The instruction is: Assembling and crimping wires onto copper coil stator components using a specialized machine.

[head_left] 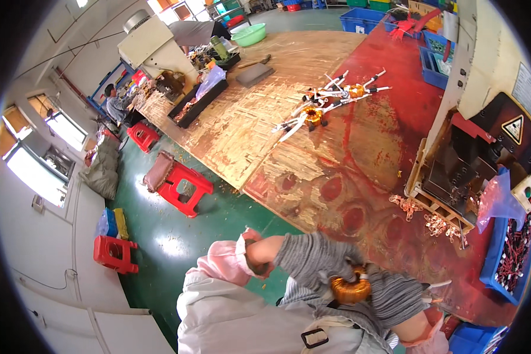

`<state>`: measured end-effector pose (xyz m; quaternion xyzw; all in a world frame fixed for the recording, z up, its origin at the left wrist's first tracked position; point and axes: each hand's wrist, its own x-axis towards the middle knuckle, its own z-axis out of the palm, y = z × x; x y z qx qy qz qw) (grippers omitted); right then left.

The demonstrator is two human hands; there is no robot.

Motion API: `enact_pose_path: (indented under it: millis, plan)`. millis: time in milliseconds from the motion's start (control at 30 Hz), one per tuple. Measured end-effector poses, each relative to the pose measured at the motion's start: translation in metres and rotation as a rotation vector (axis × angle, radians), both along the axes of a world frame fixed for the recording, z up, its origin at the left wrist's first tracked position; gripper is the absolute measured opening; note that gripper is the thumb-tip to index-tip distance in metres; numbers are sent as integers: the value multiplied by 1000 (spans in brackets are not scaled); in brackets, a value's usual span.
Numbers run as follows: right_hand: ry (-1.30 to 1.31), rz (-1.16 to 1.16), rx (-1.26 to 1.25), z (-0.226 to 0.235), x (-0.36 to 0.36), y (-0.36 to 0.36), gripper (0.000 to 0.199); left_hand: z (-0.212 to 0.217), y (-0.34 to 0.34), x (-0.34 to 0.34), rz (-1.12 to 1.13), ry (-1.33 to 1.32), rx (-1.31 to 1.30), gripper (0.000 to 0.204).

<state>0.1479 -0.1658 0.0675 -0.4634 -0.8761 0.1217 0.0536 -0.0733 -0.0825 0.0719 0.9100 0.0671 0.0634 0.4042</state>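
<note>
A coil (349, 291) is held close to the body, by the near edge of the tabletop (312, 200), gripped by the curled fingers of the gloved left hand (321, 258). The right hand (397, 296) is placed beside it; its finger closure cannot be told. White-leaded coils (314, 116) are spread farther off.
</note>
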Motion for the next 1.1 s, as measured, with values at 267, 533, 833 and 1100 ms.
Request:
enact_pose_path:
  millis: [267, 533, 833, 1100]
  plan:
    - [1131, -484, -789, -38, 61, -7, 47, 10, -7, 17, -125, -456, -214, 33]
    - [1052, -416, -577, -27, 46, 3, 58, -87, -13, 91, 89, -556, -1172, 84]
    - [677, -543, -344, -19, 51, 6, 47, -112, 4, 107, 238, -757, -1237, 53]
    - [592, -660, 66, -38, 78, 0, 18, -134, 82, 131, 226, -834, -1177, 34]
